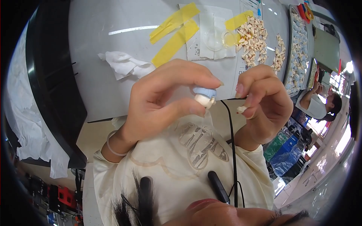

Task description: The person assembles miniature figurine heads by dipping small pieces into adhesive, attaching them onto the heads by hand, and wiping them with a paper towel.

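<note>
My left hand [162, 92] pinches a small blue-and-white figurine [204, 97] between thumb and fingertips, its blue part uppermost. To the right, my right hand [266, 100] is closed on a tiny cream piece with a reddish tip [241, 109]. The two hands are apart, raised in front of my chest near the table edge. Beyond the right hand lies a heap of similar small cream pieces [253, 39]. A clear round dish [214, 39] stands on white paper. A crumpled white tissue [126, 64] lies beyond my left hand.
Yellow tape strips [175, 43] cross the grey table [113, 15]. At the right is a tray [291, 45] of blue and white pieces. A black-edged bin or machine [56, 83] stands left. A black cable [234, 150] hangs before me. Another person [320, 103] sits farther right.
</note>
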Demonstrator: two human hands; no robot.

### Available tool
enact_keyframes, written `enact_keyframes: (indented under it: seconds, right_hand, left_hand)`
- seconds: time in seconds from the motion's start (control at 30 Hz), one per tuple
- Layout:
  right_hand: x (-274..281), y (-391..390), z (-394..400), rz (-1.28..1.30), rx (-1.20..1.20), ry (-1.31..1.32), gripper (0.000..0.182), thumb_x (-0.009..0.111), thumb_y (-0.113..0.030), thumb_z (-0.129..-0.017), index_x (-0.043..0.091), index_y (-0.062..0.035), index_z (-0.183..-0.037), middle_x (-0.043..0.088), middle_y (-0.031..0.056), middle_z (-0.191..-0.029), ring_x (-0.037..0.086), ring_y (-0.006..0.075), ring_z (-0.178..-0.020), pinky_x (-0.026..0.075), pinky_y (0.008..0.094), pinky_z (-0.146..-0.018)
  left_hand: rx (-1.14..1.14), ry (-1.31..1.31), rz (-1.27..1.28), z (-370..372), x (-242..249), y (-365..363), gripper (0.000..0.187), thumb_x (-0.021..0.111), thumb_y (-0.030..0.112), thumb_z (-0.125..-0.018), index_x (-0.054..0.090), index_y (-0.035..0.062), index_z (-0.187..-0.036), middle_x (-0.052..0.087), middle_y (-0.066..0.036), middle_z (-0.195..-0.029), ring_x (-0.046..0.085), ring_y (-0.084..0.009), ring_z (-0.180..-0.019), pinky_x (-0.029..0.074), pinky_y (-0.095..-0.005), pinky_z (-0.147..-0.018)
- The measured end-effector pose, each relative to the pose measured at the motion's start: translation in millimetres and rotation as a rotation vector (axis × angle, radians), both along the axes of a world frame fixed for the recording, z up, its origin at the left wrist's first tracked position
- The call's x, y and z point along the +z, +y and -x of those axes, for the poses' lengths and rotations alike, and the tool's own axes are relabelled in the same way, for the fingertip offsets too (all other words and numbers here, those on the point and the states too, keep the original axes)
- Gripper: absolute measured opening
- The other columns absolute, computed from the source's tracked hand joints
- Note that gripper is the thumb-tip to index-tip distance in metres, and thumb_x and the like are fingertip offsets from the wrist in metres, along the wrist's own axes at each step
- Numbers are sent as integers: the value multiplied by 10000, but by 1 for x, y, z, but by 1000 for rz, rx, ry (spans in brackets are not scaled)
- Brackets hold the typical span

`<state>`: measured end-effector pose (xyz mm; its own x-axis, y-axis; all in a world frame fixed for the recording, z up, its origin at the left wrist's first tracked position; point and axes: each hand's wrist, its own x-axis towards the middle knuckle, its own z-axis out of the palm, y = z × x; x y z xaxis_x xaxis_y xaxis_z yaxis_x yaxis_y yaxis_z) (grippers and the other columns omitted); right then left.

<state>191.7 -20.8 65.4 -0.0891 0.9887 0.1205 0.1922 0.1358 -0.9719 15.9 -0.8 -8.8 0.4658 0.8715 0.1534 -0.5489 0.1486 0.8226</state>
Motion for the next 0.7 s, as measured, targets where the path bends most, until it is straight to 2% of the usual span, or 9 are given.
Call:
enact_keyframes:
  seconds: [0.03, 0.13, 0.17, 0.23, 0.27, 0.33, 0.53, 0.6, 0.7]
  right_hand:
    - [0, 0, 2, 2, -2, 0, 137, 589, 72, -583, 545, 15, -699, 549, 109, -734, 514, 179, -683, 387, 250, -621]
    - [-1, -1, 7, 40, 7, -59, 164, 600, 87, -572, 555, 10, -710, 556, 93, -733, 507, 172, -670, 387, 246, -605]
    - [-1, -2, 8, 51, 15, -88, 174, 614, 79, -568, 558, 3, -715, 557, 84, -728, 500, 166, -658, 385, 242, -594]
    - [-2, -1, 8, 64, 24, -117, 185, 628, 72, -565, 562, -5, -720, 558, 75, -723, 493, 159, -647, 383, 239, -583]
    - [-3, 0, 8, 70, 37, -131, 189, 632, 70, -563, 561, -10, -719, 557, 70, -719, 489, 156, -641, 381, 237, -575]
    - [-4, 0, 8, 78, 48, -144, 193, 636, 67, -561, 560, -16, -718, 556, 66, -715, 486, 153, -635, 379, 236, -566]
    - [-3, 0, 14, 42, 13, -296, 207, 628, 72, -536, 552, -19, -706, 557, 52, -687, 491, 172, -612, 387, 246, -556]
    - [-5, 1, 14, -97, 56, -393, 231, 627, 80, -515, 556, -20, -711, 564, 65, -681, 503, 180, -600, 395, 253, -550]
    - [-13, -4, 15, -130, 3, -322, 247, 619, 91, -500, 568, -23, -712, 574, 74, -690, 513, 183, -594, 401, 260, -548]
  left_hand:
    - [-4, 81, -127, 2, -1, 2, 361, 649, 216, -758, 538, -44, -984, 523, -153, -952, 551, -236, -851, 450, -349, -752]
    - [4, 142, -264, 3, -2, 4, 365, 631, 250, -776, 538, -42, -973, 520, -150, -945, 548, -224, -849, 449, -330, -750]
    - [0, 141, -262, 2, 0, 2, 365, 631, 250, -776, 538, -42, -973, 520, -150, -945, 548, -224, -849, 449, -330, -750]
    - [7, 97, 25, 0, 6, -6, 378, 631, 257, -774, 537, -42, -984, 519, -149, -942, 547, -215, -847, 450, -308, -742]
    - [7, 98, 26, -1, 6, -6, 378, 631, 257, -774, 537, -42, -984, 519, -149, -942, 547, -215, -847, 450, -308, -742]
    - [66, 42, 59, -3, 7, -7, 297, 674, 33, -656, 595, -22, -937, 582, -109, -918, 540, -206, -861, 415, -285, -762]
    - [125, 149, -108, -1, 6, -6, 338, 724, 77, -613, 606, -22, -914, 615, -111, -867, 569, -203, -785, 444, -270, -684]
    - [152, 142, -137, -1, 5, -7, 346, 732, 76, -599, 609, -24, -907, 619, -118, -860, 573, -201, -766, 450, -266, -663]
    - [182, 128, -188, 0, 3, -7, 353, 740, 77, -583, 613, -27, -895, 623, -127, -851, 578, -197, -742, 457, -259, -634]
